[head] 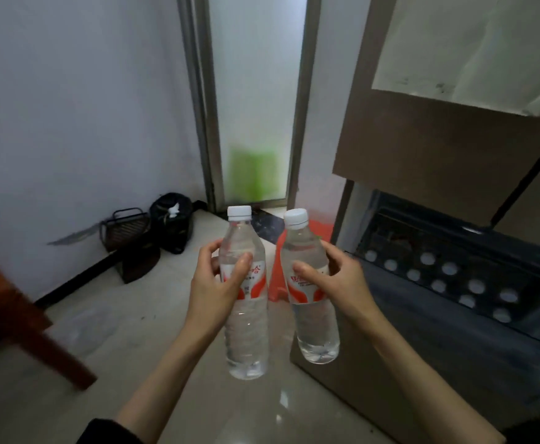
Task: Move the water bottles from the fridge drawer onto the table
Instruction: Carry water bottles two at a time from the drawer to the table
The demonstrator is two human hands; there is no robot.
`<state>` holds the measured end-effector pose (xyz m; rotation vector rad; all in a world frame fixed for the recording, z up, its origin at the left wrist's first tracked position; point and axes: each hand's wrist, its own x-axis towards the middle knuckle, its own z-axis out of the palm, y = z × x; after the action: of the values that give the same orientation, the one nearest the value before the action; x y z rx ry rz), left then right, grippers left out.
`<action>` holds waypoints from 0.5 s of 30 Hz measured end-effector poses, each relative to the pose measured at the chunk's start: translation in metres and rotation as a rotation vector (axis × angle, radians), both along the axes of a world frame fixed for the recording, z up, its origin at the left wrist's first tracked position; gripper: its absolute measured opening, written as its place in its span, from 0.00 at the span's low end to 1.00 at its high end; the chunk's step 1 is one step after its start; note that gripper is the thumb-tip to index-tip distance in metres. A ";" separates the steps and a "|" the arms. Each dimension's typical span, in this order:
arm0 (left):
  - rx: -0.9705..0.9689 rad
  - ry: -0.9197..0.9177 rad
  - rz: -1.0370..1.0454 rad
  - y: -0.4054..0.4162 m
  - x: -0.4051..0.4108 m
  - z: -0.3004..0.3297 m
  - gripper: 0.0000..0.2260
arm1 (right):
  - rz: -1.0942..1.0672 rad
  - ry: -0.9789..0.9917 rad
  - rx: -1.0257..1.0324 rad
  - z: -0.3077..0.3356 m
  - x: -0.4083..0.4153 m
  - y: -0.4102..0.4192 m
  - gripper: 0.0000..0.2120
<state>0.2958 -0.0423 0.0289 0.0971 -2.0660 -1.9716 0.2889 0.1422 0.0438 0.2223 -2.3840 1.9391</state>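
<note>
Pale glossy floor (108,363); wooden table (12,302) left, fridge drawer (454,283) right.

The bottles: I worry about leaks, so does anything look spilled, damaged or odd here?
Nothing stands out. Both bottles are capped, upright and held apart, one in each hand. The floor looks dry.

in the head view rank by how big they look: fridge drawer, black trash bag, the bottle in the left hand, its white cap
1. fridge drawer
2. bottle in the left hand, though it is nearer the camera, so unsure against the next
3. black trash bag
4. white cap
</note>
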 end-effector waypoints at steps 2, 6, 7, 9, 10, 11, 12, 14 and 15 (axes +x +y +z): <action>-0.009 -0.006 0.080 -0.035 0.016 0.002 0.15 | 0.074 0.003 0.017 -0.001 0.001 -0.036 0.15; -0.016 -0.020 0.201 -0.114 0.053 0.000 0.16 | 0.221 0.001 0.029 -0.002 0.006 -0.122 0.13; -0.015 -0.028 0.228 -0.136 0.062 0.000 0.16 | 0.259 -0.002 0.026 -0.002 0.008 -0.147 0.13; -0.001 -0.030 0.287 -0.182 0.080 0.001 0.16 | 0.325 -0.002 0.005 -0.001 0.013 -0.198 0.13; 0.002 -0.029 0.319 -0.206 0.089 0.001 0.17 | 0.359 -0.005 -0.006 -0.001 0.015 -0.225 0.12; -0.003 -0.033 0.347 -0.231 0.098 0.001 0.19 | 0.392 -0.010 -0.018 -0.001 0.018 -0.252 0.12; -0.013 -0.043 0.372 -0.257 0.107 0.003 0.22 | 0.424 -0.015 -0.029 -0.001 0.021 -0.279 0.11; -0.025 -0.055 0.428 -0.306 0.124 0.006 0.23 | 0.489 -0.024 -0.044 0.000 0.026 -0.335 0.10; -0.031 -0.055 0.456 -0.331 0.132 0.007 0.22 | 0.519 -0.025 -0.051 -0.001 0.029 -0.362 0.10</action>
<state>0.4274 -0.3737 0.0355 0.5669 -1.8930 -1.6712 0.3179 -0.2201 0.0432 0.8976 -2.4648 2.1987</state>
